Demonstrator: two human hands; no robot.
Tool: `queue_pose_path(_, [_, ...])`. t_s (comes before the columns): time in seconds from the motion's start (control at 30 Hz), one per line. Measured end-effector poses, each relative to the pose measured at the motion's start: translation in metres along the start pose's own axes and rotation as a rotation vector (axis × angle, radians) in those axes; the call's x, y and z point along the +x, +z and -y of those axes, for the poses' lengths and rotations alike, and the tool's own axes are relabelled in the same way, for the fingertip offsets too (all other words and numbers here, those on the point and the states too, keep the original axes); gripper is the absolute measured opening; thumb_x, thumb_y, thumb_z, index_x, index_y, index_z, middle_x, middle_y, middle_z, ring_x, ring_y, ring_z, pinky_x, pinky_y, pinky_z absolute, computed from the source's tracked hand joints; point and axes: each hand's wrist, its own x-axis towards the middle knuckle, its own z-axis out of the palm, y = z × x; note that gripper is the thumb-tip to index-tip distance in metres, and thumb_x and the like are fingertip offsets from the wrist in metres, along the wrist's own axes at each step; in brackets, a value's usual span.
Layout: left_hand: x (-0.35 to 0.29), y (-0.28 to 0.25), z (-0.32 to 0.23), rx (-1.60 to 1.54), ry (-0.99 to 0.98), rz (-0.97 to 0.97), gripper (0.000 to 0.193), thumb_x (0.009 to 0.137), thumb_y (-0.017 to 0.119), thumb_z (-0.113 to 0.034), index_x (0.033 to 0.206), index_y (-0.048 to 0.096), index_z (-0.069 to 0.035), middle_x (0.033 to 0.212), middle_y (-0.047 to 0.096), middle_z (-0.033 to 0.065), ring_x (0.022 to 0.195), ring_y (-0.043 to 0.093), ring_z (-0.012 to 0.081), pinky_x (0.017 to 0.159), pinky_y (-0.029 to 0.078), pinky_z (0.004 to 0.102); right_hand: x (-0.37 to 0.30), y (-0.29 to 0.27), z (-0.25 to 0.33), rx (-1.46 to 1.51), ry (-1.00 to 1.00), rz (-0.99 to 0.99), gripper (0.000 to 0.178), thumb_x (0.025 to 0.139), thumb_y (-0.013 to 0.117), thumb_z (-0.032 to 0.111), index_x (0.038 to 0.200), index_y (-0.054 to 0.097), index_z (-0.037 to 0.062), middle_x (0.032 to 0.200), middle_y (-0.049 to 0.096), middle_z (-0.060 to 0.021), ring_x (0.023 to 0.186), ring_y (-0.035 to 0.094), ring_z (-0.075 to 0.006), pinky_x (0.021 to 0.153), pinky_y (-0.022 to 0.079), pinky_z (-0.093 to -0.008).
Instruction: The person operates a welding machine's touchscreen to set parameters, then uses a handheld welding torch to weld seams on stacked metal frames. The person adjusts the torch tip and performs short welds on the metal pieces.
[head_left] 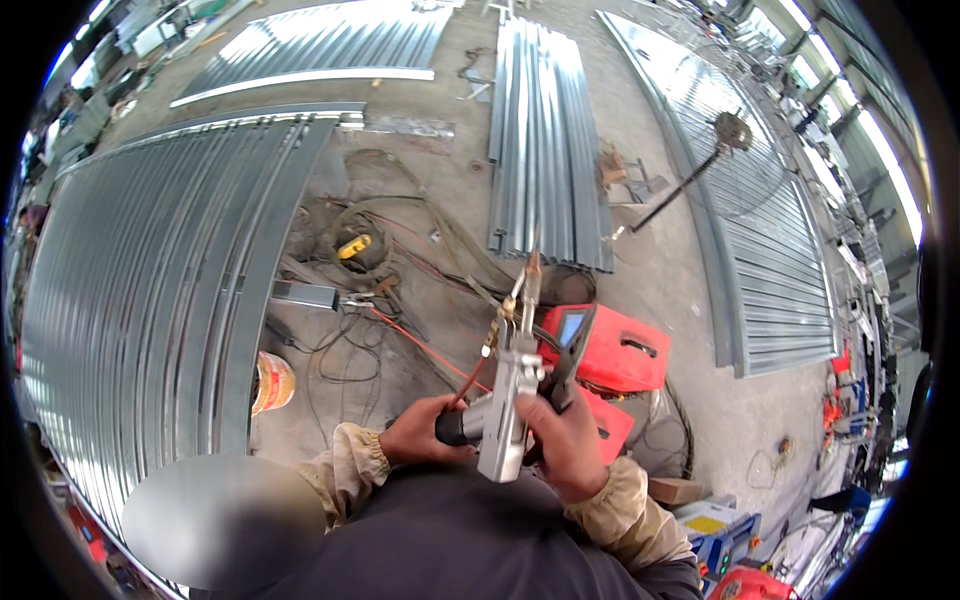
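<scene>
Both hands closed on a handheld welding gun (508,405), held close in front of the chest. Left hand (425,432) wrapped tight round the dark rear handle, fingers fully curled. Right hand (568,438) clasped on the silver body from the right side, thumb lying along the metal. Gun pointing up and away, with a slim copper nozzle (532,275) at the tip and brass fittings just below. Tan sleeve cuffs (352,460) at both wrists, dark clothing beneath. Just behind the gun, on the concrete floor (640,270), a red machine (620,350) with a small screen. To the left of that, a tangle of cables and hoses (385,300), some red, some black. Farther left, a wide curved panel of corrugated metal sheeting (150,290). Straight ahead, a stack of long ribbed metal strips (545,140). To the right, more corrugated sheeting (780,260) and a long-handled tool (690,175) lying across the floor.
</scene>
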Motion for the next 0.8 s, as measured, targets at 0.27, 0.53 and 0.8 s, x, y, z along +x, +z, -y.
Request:
queue_pose_path(0.27, [0.043,0.005,-0.065,-0.164,0.214,-0.235,0.071,0.076,0.086,-0.007,0.140,0.057,0.001,0.144,0.054,0.0080,0.130,0.049,0.0141,0.107,0.044,0.0330,0.087,-0.038,-0.053,0.025,-0.244,0.180,0.037,0.113,0.044,0.032,0.120,0.059,-0.0006,0.110,0.066,-0.0064,0.100,0.059,-0.0117,0.091,0.048,-0.0289])
queue_pose_path(0.53, [0.066,0.003,-0.047,-0.033,0.230,-0.302,0.057,0.077,0.090,-0.016,0.125,0.063,0.000,0.117,0.057,0.0019,0.113,0.053,0.0134,0.099,0.044,0.0303,0.155,-0.020,-0.067,0.332,-0.203,0.563,0.049,0.107,0.054,0.024,0.149,0.044,0.0020,0.136,0.058,-0.0141,0.119,0.062,-0.0215,0.101,0.052,-0.0361])
queue_pose_path(0.8, [0.104,-0.036,-0.046,0.240,0.394,-0.718,0.053,0.071,0.090,-0.022,0.115,0.069,-0.002,0.104,0.053,0.0106,0.097,0.057,0.0237,0.087,0.047,0.0346,0.140,-0.028,-0.078,-0.050,-0.259,0.264,0.077,0.088,0.059,-0.006,0.158,0.027,-0.0014,0.147,0.047,-0.0150,0.133,0.052,-0.0249,0.111,0.041,-0.0365])
